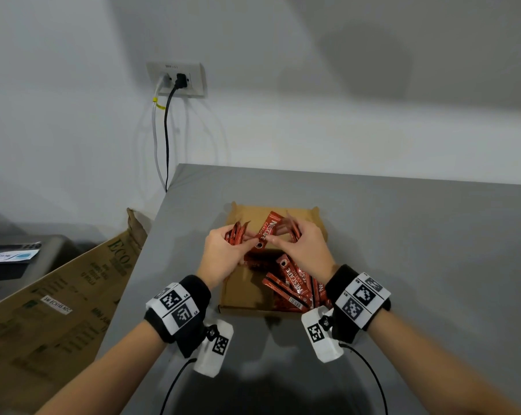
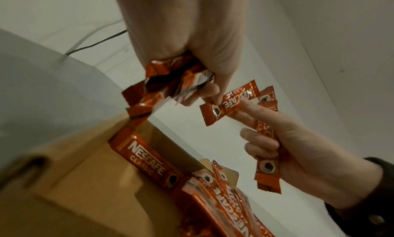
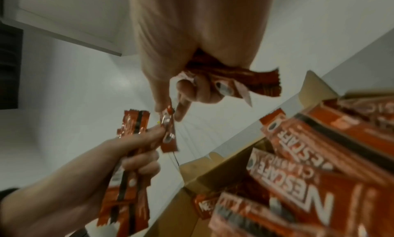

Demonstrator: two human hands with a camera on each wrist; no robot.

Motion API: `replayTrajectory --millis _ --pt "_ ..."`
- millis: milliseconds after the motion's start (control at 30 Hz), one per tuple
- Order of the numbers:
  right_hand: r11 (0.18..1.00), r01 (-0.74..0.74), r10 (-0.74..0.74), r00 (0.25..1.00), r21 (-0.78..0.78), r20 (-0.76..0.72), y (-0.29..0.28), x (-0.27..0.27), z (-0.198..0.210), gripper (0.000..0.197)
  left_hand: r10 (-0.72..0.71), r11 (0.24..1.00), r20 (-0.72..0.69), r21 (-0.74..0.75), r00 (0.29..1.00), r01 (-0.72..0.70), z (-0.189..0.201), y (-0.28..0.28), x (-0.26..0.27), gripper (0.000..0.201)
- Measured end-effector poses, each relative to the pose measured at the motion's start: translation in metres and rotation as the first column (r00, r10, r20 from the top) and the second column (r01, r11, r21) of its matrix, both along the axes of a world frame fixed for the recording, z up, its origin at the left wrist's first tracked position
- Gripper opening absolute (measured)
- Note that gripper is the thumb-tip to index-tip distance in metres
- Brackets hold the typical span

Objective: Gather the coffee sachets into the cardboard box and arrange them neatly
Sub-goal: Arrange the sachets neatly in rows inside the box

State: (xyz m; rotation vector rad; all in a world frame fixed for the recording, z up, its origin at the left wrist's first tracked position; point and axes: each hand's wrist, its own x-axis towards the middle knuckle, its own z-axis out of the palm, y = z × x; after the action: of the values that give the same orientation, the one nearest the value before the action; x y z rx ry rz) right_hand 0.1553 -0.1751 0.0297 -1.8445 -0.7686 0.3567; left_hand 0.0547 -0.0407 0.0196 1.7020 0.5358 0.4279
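Note:
A shallow cardboard box lies on the grey table, with several red coffee sachets heaped in its near right part. Above the box my left hand grips a bundle of sachets, seen crumpled in the left wrist view. My right hand holds another bundle. Between them both hands pinch a single sachet, the left at its lower end and the right higher up.
A large folded brown carton leans against the table's left edge. A wall socket with two cables sits behind the table corner. Bare grey tabletop spreads right of the box.

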Motion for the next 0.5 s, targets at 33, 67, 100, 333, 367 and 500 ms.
replayTrajectory --millis 33,67,100,333,367,500 --pt "1.000 -0.001 0.001 1.000 -0.006 0.022 0.003 -0.003 -0.002 0.022 -0.007 1.000 -0.004 0.007 1.000 0.007 -0.001 -0.002 0.000 0.004" --pt "1.000 0.008 -0.008 0.999 -0.003 0.033 0.004 -0.005 -0.004 0.019 -0.029 0.999 -0.018 0.022 0.999 0.029 -0.001 -0.004 0.000 0.004" --pt "1.000 0.021 -0.021 0.999 -0.003 0.034 0.005 -0.005 -0.004 0.020 -0.052 0.998 -0.035 0.041 0.998 0.054 -0.002 -0.003 -0.001 0.004" --pt "0.867 -0.166 0.289 0.935 -0.469 0.203 0.021 0.001 -0.001 0.018 0.080 0.988 0.012 0.133 0.997 -0.081 -0.001 0.033 -0.006 0.021" --pt "0.849 -0.164 0.315 0.920 -0.502 0.232 0.025 0.000 -0.002 0.016 0.036 0.981 -0.037 0.193 0.999 -0.028 -0.001 0.036 -0.007 0.015" --pt "0.777 -0.106 0.373 0.871 -0.621 0.318 0.042 -0.007 -0.006 0.011 -0.067 0.885 -0.227 0.437 0.971 0.164 -0.006 0.044 -0.014 0.008"
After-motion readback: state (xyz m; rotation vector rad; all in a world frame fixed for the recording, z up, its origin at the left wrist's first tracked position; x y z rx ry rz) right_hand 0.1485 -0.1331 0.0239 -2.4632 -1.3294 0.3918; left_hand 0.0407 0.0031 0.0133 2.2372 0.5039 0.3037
